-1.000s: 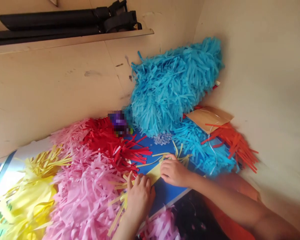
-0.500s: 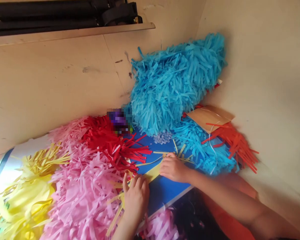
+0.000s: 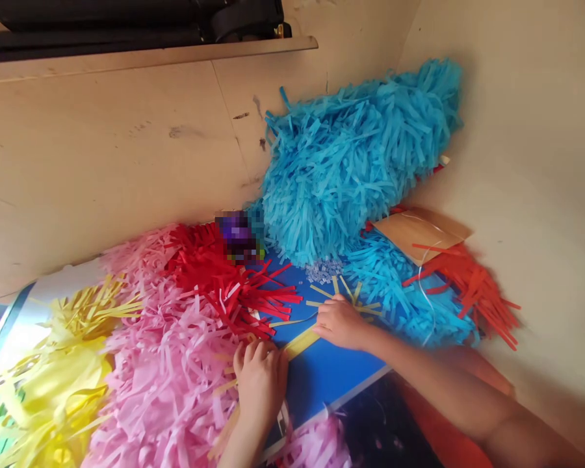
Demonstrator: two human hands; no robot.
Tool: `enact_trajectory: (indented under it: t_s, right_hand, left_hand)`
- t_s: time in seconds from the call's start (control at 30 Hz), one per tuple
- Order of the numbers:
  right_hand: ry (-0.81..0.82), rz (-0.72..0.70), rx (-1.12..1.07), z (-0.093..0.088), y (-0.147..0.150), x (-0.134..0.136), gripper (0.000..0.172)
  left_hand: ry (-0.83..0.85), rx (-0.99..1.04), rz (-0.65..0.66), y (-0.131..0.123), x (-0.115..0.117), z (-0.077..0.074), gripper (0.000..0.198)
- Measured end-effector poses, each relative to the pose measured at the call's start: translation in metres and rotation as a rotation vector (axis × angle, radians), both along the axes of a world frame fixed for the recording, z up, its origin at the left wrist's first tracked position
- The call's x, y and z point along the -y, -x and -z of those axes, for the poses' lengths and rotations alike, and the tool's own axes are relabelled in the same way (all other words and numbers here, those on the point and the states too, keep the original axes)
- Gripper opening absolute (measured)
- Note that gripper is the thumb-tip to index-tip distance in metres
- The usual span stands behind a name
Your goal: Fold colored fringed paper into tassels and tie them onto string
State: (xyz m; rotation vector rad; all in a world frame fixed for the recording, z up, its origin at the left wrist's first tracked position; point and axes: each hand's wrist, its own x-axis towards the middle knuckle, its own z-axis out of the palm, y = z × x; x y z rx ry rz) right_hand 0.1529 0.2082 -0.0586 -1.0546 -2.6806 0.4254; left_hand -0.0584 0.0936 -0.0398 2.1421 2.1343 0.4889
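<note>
A yellow paper strip (image 3: 299,344) with fringed ends stretches between my two hands over the blue tabletop. My left hand (image 3: 260,370) is closed on its near end, beside the pink fringe. At the strip's far end, my right hand (image 3: 340,323) has its fingers wrapped round the paper, and thin yellow fringes (image 3: 353,296) fan out beyond it. The strip looks narrow and folded or twisted. What lies under the fingers is hidden.
Pink (image 3: 170,377), red (image 3: 199,273) and yellow fringed paper (image 3: 53,390) cover the left side. A large blue fringed bundle (image 3: 341,169) leans at the back wall. Small clear pieces (image 3: 324,270) lie below it. Brown card (image 3: 419,234) and orange fringe (image 3: 468,286) are at right.
The strip between my hands looks narrower. My left hand's raised finger has curled in with the others. The view has shifted slightly, moving the surroundings to the right.
</note>
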Motion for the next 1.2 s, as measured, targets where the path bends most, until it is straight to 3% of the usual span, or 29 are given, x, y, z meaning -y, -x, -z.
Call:
enact_trajectory:
  t_s: [0.23,0.4,0.47,0.53,0.63,0.73,0.83,1.0,1.07,1.2]
  right_hand:
    - [-0.02,0.037,0.038,0.006,0.006,0.0,0.027]
    - [-0.085,0.145,-0.003,-0.003,-0.003,0.002,0.013]
    - [-0.145,0.06,-0.056,-0.01,-0.008,0.007,0.007]
    - [-0.202,-0.126,-0.105,-0.013,-0.011,0.012,0.003]
    - [-0.275,-0.283,-0.135,-0.009,-0.01,0.015,0.009]
    - [-0.296,-0.293,-0.15,-0.003,-0.007,0.012,0.014]
    - [-0.209,-0.253,-0.168,0.0,-0.004,0.007,0.011]
    - [-0.168,-0.157,-0.16,-0.007,0.001,0.009,0.016]
    - [-0.185,-0.147,-0.142,-0.011,0.004,0.016,0.007]
    - [-0.315,-0.213,-0.085,-0.007,0.008,0.027,0.007]
  left_hand:
    - [-0.009,-0.069,-0.037,-0.006,-0.007,0.001,0.034]
    - [-0.074,-0.1,-0.004,-0.004,-0.004,0.003,0.013]
    - [-0.084,-0.103,0.118,-0.001,-0.005,0.004,0.024]
    - [-0.068,-0.11,0.23,0.0,-0.006,0.003,0.028]
    - [-0.052,-0.122,0.265,-0.003,-0.008,-0.001,0.028]
    - [-0.061,-0.14,0.248,-0.011,-0.007,-0.007,0.019]
    - [-0.073,-0.161,0.209,-0.019,-0.004,-0.009,0.012]
    - [-0.09,-0.184,0.15,-0.023,-0.005,-0.002,0.022]
    - [-0.094,-0.18,0.143,-0.022,-0.005,0.0,0.023]
    - [-0.092,-0.163,0.153,-0.018,-0.001,-0.001,0.022]
